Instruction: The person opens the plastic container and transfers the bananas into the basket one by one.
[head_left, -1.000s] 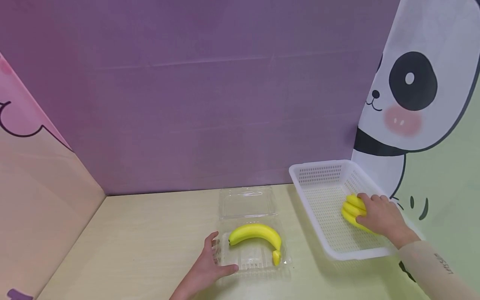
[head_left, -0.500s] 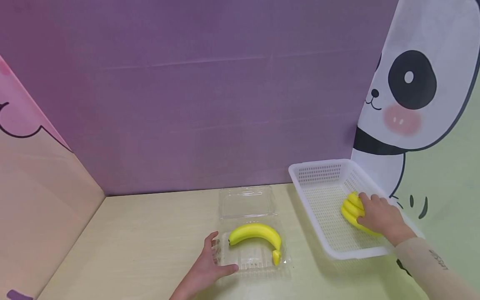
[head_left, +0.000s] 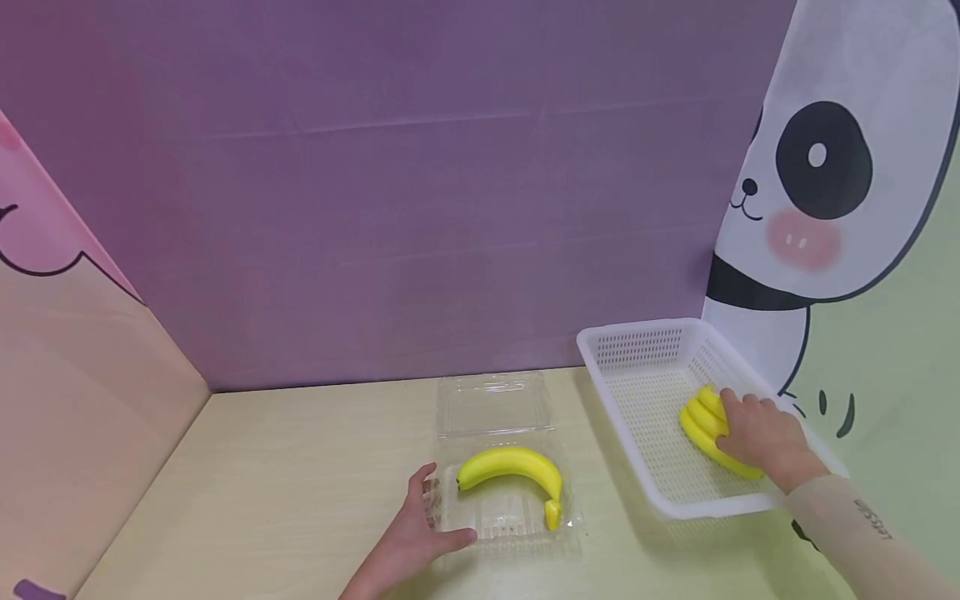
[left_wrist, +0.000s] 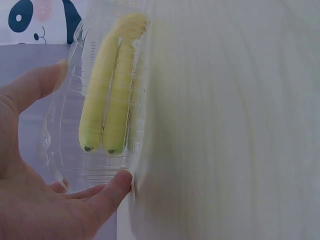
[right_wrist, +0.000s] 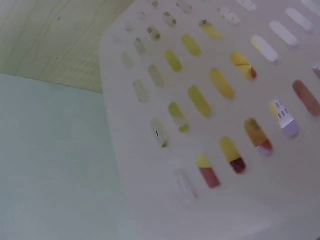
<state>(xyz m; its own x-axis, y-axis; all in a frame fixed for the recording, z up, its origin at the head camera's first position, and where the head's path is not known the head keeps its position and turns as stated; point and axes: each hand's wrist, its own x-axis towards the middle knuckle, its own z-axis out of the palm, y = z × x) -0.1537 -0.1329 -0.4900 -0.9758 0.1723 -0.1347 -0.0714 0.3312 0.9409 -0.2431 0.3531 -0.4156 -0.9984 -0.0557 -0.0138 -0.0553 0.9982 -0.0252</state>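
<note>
A clear plastic clamshell container [head_left: 510, 512] lies with its lid [head_left: 495, 406] folded back on the table. My left hand [head_left: 412, 533] holds it at the left side, thumb at the near corner and fingers at the far one. Inside are yellow bananas [head_left: 517, 462]; the left wrist view shows two bananas [left_wrist: 100, 105] joined at the stem. My right hand [head_left: 765, 433] reaches into a white basket [head_left: 615, 417] and grips a bunch of bananas [head_left: 705, 421] by its right side, partly covering it. In the right wrist view, yellow shows through the slots of the basket wall [right_wrist: 145, 185].
The basket stands at the right, close to the back wall [head_left: 420, 208] and the panda-print side wall [head_left: 885, 350]. Pale wooden table [head_left: 300, 483] stretches left of the container. Another printed wall [head_left: 90, 375] borders the left side.
The bunch in the basket has turned and shifted slightly toward the left and near side under my right hand. My left hand and the container have stayed in place.
</note>
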